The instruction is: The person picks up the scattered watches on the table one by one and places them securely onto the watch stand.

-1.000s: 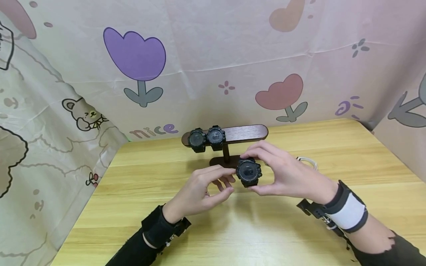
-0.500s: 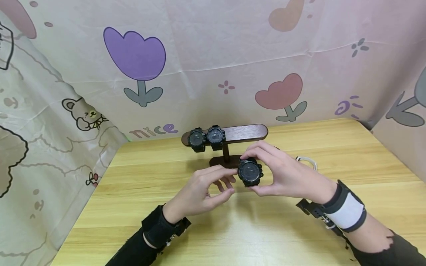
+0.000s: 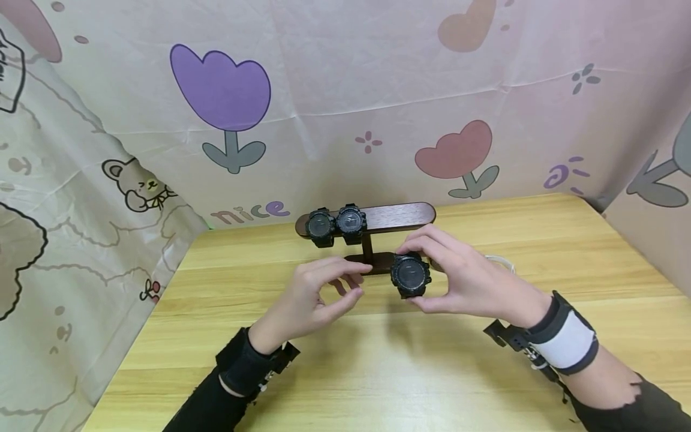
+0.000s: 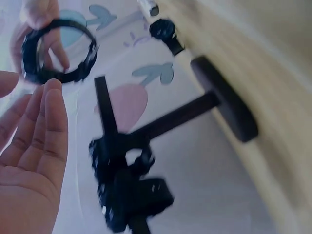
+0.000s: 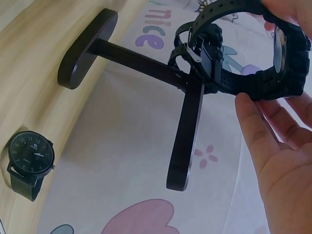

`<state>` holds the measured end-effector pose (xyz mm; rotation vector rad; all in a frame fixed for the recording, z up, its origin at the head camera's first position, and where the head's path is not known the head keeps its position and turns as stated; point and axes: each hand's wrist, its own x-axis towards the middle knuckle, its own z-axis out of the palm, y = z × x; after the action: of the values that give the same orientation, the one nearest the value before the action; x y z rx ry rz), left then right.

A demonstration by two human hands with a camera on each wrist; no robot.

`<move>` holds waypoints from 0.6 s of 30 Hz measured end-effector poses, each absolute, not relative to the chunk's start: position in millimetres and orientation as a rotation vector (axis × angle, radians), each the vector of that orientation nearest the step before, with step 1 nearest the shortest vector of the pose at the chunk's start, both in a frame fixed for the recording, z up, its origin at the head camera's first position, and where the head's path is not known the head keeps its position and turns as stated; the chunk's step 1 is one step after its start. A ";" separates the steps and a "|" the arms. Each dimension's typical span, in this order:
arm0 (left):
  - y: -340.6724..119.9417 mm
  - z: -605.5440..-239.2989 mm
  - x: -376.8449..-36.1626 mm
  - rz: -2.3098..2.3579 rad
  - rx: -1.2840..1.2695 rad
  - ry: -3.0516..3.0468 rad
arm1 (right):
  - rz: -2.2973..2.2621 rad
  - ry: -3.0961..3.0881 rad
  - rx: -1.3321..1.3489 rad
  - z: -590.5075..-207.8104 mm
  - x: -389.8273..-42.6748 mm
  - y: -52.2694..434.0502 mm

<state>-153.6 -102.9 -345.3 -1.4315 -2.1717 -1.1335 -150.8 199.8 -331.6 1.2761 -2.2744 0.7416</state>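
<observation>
My right hand (image 3: 464, 273) pinches a black digital-style wristwatch (image 3: 411, 276) between thumb and fingers, dial facing up toward me. Its strap forms a closed loop, as the right wrist view shows. My left hand (image 3: 318, 294) hovers to the left of that watch with fingers loosely bent, holding nothing; a gap separates them in the head view. Behind both hands is a dark wooden T-shaped watch stand (image 3: 399, 217). Two black watches, an outer one (image 3: 320, 225) and an inner one (image 3: 351, 221), sit side by side on the left half of its bar.
On the table behind my right hand, a white curved band (image 3: 502, 261) shows partly. A round black-dial watch (image 5: 31, 153) lies on the wooden table (image 3: 178, 348) to the right of the stand's base (image 5: 87, 48). A printed cloth backdrop (image 3: 335, 72) rises behind the table.
My left hand has drawn back to the left, away from the held watch. The right hand has shifted the watch slightly up and right, still gripping it.
</observation>
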 end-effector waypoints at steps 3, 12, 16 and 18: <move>-112.3 -335.9 -154.8 -1.110 -1.374 -2.168 | 0.753 -2.267 1.280 -331.5 -152.8 201.1; -143.4 -316.5 -163.0 -0.983 -1.115 -2.184 | 0.739 -2.266 1.258 -329.5 -156.9 208.0; -155.6 -314.2 -170.1 -0.963 -0.970 -2.208 | 0.746 -2.271 1.242 -327.8 -159.5 211.8; -160.9 -314.6 -174.5 -0.953 -0.914 -2.219 | 0.737 -2.283 1.220 -327.0 -160.5 214.6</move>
<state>-174.5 -160.9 -314.6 -0.9138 -2.2187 -0.9530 -160.5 214.6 -327.0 1.2200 -2.2830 0.7367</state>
